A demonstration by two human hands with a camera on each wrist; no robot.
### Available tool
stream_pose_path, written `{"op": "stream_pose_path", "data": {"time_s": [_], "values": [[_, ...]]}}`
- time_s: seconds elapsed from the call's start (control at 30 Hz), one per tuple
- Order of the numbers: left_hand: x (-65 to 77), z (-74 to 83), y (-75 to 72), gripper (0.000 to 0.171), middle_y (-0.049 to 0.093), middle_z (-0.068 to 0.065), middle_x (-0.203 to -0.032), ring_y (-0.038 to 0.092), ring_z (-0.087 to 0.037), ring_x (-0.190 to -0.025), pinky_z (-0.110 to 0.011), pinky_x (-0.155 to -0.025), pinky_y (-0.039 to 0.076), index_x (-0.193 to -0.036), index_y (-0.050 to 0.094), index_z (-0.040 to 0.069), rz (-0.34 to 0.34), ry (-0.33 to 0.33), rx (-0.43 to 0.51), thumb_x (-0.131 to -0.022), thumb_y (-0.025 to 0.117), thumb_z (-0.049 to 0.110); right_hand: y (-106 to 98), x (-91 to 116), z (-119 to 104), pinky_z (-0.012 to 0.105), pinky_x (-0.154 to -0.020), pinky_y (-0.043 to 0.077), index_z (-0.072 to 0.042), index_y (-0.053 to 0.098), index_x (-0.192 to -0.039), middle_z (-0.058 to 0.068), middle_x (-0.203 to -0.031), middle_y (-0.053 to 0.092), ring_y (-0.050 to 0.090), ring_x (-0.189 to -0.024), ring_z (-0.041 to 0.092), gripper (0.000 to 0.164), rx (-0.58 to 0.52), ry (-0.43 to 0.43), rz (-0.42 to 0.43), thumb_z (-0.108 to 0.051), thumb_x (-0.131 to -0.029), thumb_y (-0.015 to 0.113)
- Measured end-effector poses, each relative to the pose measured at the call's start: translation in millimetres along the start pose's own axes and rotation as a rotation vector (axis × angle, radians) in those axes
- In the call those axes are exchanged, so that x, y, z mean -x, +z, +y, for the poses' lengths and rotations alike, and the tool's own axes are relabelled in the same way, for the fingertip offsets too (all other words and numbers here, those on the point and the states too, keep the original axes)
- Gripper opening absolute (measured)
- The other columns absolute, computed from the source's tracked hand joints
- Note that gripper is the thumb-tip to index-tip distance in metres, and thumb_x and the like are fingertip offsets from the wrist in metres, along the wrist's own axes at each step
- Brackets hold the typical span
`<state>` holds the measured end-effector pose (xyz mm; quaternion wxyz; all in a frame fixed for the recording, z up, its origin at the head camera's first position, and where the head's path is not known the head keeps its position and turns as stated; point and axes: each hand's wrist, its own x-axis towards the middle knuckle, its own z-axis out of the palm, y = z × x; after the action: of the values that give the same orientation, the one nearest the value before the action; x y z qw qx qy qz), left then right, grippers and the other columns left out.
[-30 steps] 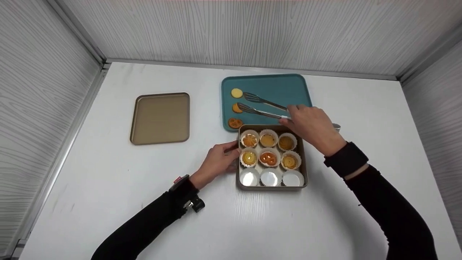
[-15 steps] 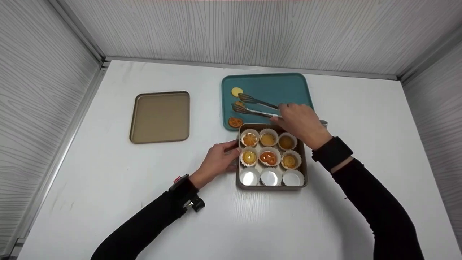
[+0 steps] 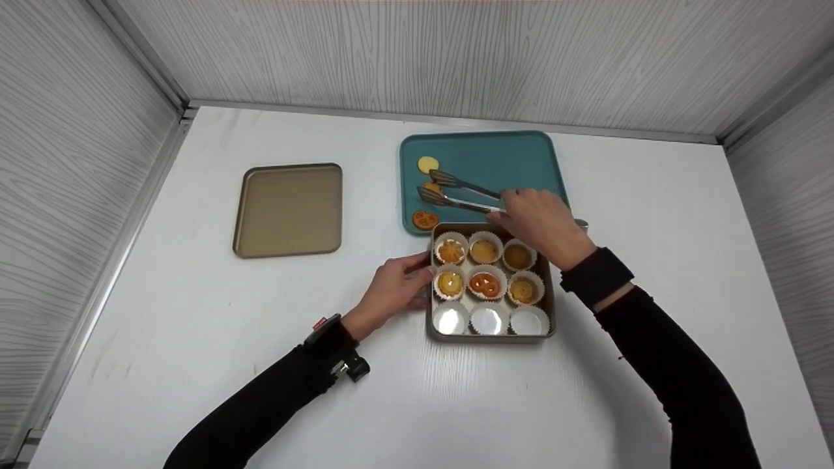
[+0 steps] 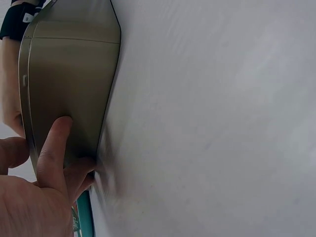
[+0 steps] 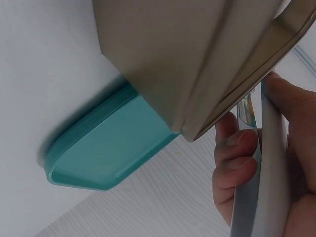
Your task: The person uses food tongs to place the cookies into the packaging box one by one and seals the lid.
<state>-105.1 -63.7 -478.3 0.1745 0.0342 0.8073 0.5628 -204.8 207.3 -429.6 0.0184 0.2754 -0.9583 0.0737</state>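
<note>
In the head view, my left hand holds the left wall of a square gold-brown tin, thumb at the rim. The left wrist view shows its fingers laid along the outer wall. The tin holds rows of white paper cups; the back two rows contain cookies, and the front row of three is bare. My right hand grips metal tongs behind the tin. Their slotted tips lie either side of a round cookie on a teal tray, partly covering it. The right wrist view shows fingers wrapped around the handles.
A pale round cookie and a pretzel-shaped cookie lie along the tray's left side. A shallow gold square lid or pan lies to the left on the white table. Wood-grain panels stand behind and at both sides.
My right hand and the tongs have moved left, bringing the tips around the middle cookie; in the last half second they barely moved. The left hand and the tin have stayed put.
</note>
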Motion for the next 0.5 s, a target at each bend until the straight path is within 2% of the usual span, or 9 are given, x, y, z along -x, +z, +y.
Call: {"op": "stream_pose_path", "data": {"time_s": [0.3, 0.5], "values": [[-0.7, -1.0, 0.0, 0.05, 0.064, -0.01, -0.141, 0.056, -0.02, -0.133, -0.037, -0.11, 0.045, -0.148, 0.057, 0.006, 0.001, -0.01, 0.023, -0.104, 0.062, 0.028, 2.2, 4.8, 2.4, 0.048, -0.053, 0.053, 0.003, 0.064, -0.09, 0.016, -0.067, 0.06, 0.059, -0.056, 0.03, 0.041, 0.01, -0.005, 0.042, -0.036, -0.101, 0.069], [-0.9, -0.3, -0.2, 0.049, 0.064, -0.009, -0.141, 0.055, -0.02, -0.135, -0.037, -0.112, 0.043, -0.147, 0.058, 0.006, 0.004, -0.007, 0.015, -0.103, 0.063, 0.028, 1.3, 6.4, 4.8, 0.048, -0.055, 0.054, 0.004, 0.066, -0.093, 0.017, -0.071, 0.063, 0.061, -0.059, 0.031, 0.041, -0.004, -0.002, 0.05, -0.036, -0.101, 0.069]]}}
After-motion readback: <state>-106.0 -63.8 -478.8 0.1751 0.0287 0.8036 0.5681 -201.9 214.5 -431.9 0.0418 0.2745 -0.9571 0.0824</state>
